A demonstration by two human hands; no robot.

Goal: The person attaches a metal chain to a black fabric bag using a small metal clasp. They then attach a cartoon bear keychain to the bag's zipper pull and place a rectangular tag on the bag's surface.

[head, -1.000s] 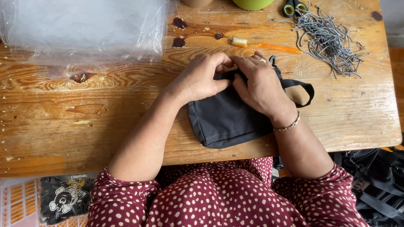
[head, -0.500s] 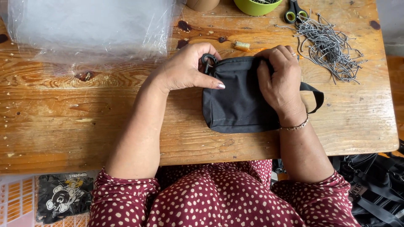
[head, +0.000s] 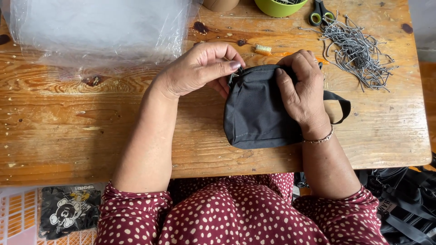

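Near the front edge of the worn wooden table (head: 91,131), a small black fabric pouch with a zip along its top (head: 256,113) lies flat, a little to the right of the person's middle. Its long axis runs roughly from 9 to 3 o'clock, and the zip edge looks toward 12 o'clock, away from the body. The left hand (head: 197,68) sits at the pouch's 10 o'clock corner; thumb and forefinger are closed in a pinch there, it seems on the zip pull, though the pull itself is too small to see clearly. The right hand (head: 302,88) lies over the right part of the pouch, fingers curled on the top edge and pressing it down, so both hands touch it and neither is really nearer. A black strap loop (head: 340,106) comes out at 3 o'clock from under the right wrist. A sheet of clear crinkled plastic film (head: 100,29) lies at 11 o'clock, well apart. A tangle of thin silver ball chains (head: 356,43) and green-handled scissors (head: 320,11) lie at 1 o'clock.
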